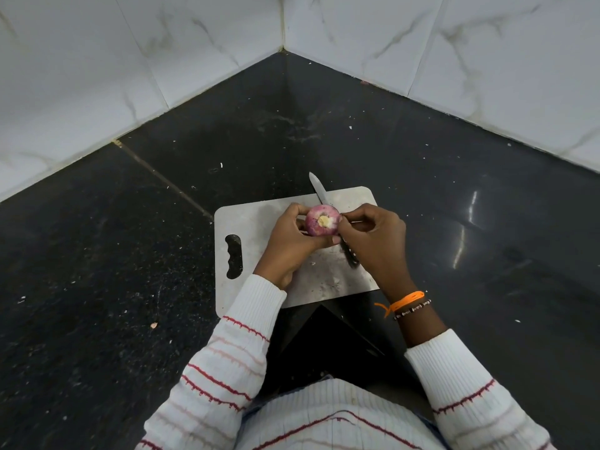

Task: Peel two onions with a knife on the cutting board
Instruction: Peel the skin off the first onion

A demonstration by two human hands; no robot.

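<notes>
One red onion (322,220) with its cut end facing me is held just above the grey cutting board (250,219). My left hand (289,245) grips it from the left and underneath. The fingertips of my right hand (376,241) pinch at the onion's right edge, where the skin is. The knife (318,190) lies on the board beneath both hands. Its blade points away past the board's far edge, and its dark handle shows below my right hand. No second onion is in view.
The board lies on a dark stone counter (130,254) in a corner between white marbled tile walls (162,43). Small scraps and specks are scattered over the counter. The board's handle slot (233,256) is on its left side.
</notes>
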